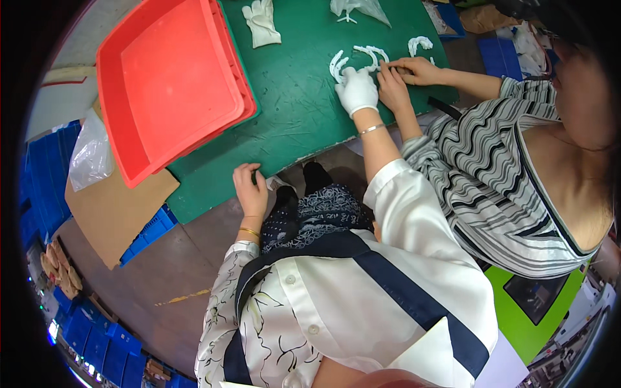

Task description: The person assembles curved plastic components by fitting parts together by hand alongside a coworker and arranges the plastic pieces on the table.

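My right hand [358, 92], in a white glove, reaches over the green table. Its fingers curl down onto white curved plastic parts, and the fingertips blend with the white pieces. One curved part [336, 64] shows just left of the glove; another part [370, 50] arches beyond it. My bare left hand [250, 189] is at the table's near edge, half curled, thumb apart from the fingers around a dark gap. No held thing shows there. Close to my glove on the right are a co-worker's two hands [394, 89], at the same group of parts.
A large red tray [240, 107] stands on the green table [291, 116] at the left. A white glove [261, 23] and a clear plastic bag [365, 9] lie farther back. Another white part [420, 44] lies at right. A co-worker in a striped top [491, 168] sits close on my right.
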Available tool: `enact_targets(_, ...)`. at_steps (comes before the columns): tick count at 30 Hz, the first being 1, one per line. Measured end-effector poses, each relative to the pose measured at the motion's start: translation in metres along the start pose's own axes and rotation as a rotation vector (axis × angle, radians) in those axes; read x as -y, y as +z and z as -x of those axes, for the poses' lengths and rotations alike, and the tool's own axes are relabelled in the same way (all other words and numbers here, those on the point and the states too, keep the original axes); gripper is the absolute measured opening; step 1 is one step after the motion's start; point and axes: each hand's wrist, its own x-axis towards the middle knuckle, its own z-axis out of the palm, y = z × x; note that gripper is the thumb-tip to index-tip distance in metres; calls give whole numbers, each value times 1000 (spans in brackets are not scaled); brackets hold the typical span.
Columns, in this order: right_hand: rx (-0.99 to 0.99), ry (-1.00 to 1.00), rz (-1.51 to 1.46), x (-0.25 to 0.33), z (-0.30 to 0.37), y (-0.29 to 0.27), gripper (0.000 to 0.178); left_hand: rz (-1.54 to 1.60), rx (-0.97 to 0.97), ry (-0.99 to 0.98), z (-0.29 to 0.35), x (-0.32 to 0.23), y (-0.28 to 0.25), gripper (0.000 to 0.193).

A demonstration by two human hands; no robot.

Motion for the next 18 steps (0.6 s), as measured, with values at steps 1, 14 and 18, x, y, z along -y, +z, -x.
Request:
enact_targets(1, 5, 39, -25, 9, 5, -3, 33, 3, 3, -8, -2, -1, 3, 17)
enact_targets(14, -202, 53, -484, -20, 90, 32, 18, -519, -471, -269, -22, 86, -10, 24)
enact_targets(18, -215, 55, -450, -23, 86, 35, 18, -596, -474, -294, -26, 86, 0, 24)
